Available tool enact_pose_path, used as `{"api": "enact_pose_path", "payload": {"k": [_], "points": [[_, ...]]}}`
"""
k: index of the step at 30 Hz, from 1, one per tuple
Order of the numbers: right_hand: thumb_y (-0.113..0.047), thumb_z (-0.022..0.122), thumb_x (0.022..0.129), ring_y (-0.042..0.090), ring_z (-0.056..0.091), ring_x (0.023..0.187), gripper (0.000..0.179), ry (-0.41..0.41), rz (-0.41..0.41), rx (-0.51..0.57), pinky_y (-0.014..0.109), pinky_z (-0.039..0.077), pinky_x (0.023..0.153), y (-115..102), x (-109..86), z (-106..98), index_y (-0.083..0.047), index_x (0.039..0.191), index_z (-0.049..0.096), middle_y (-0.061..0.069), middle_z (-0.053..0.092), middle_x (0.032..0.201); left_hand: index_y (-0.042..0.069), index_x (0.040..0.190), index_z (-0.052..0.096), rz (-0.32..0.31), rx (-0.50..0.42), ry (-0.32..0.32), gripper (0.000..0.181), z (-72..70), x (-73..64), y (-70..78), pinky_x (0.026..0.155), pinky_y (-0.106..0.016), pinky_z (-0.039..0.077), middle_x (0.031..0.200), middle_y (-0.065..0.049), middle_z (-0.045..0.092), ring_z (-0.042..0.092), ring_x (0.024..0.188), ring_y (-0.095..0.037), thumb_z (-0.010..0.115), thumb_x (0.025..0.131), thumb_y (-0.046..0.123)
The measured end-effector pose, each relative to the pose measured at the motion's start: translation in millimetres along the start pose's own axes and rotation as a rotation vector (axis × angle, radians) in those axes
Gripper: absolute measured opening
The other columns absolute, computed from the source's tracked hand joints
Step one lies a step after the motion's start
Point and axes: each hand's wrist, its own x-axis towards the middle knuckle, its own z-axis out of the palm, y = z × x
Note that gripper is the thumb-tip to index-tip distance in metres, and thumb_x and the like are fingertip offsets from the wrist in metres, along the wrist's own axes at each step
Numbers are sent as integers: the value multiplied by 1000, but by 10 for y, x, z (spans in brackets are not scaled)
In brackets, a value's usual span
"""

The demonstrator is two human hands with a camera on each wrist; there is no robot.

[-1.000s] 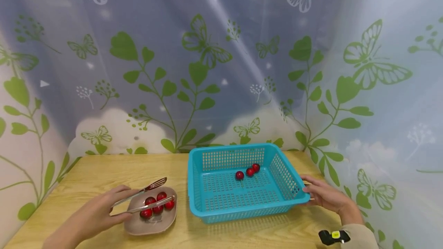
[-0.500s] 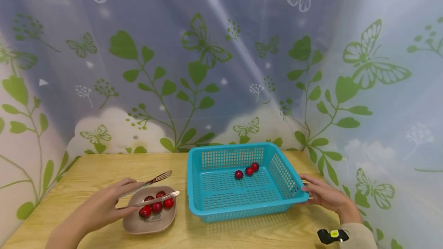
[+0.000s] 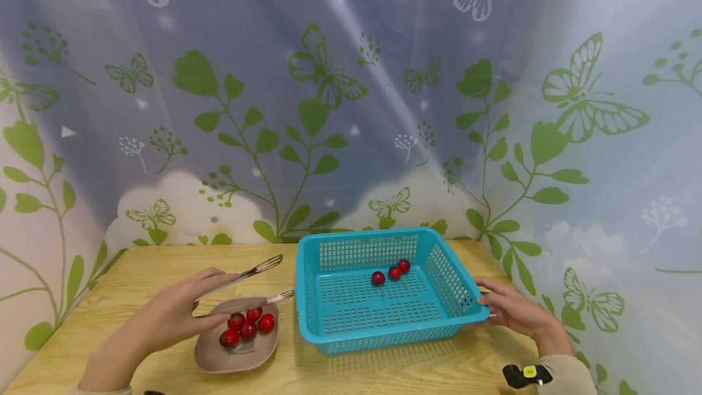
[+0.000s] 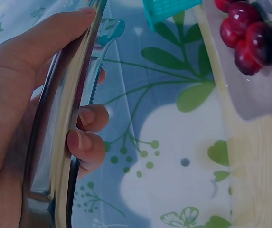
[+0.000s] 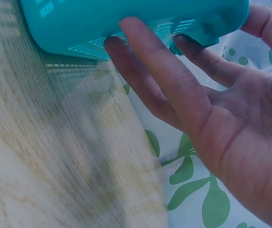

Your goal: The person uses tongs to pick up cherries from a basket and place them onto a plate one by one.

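My left hand (image 3: 164, 316) holds a pair of metal tongs (image 3: 263, 264) above a small beige-pink dish (image 3: 236, 363). The tong arms stand apart, with nothing between their tips. Several dark red cherries (image 3: 248, 330) lie clustered in the dish. In the left wrist view, the tongs (image 4: 62, 128) run between thumb and curled fingers (image 4: 89, 147). On the right, my right hand (image 3: 512, 308) touches the right end of a turquoise plastic basket (image 3: 384, 329); its fingers (image 5: 166, 71) are extended against the basket wall in the right wrist view. Three cherries (image 3: 378, 278) lie inside the basket.
Everything stands on a light wooden table (image 3: 181, 267). A fabric curtain (image 3: 351, 139) printed with leaves and butterflies closes off the back and sides, close behind the basket. The dish sits just left of the basket.
The tongs have risen off the cherries and shifted right, the lower tip now near the basket's left wall. Their arms have spread wider apart. My right hand and the basket have hardly moved.
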Motion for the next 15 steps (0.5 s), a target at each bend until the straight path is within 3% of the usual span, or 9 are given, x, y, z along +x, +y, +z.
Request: {"api": "enact_pose_path", "payload": {"k": [5,12,15], "points": [[-6,31,111,15,71,117,45,-7,-8,1,42,59,99,-1,3,7,-33,141,50,-3,69,132,18,145,60,8,2,6,62,-34,90,52,59,-18,41,130,-1,65,44,69,7,84,88,25],[-6,30,111,15,71,118,45,-12,-10,6,43,59,100,-6,0,8,-32,142,49,-2,68,134,19,144,62,13,86,32,62,-60,194,114,70,-25,53,131,2,66,65,97,-5,85,86,26],[-6,30,111,16,70,119,44,-9,-8,1,44,59,100,-10,-1,10,-32,143,48,-1,67,135,20,144,62,11,95,26,62,-61,239,130,74,-27,56,133,2,66,68,102,-11,85,87,27]]}}
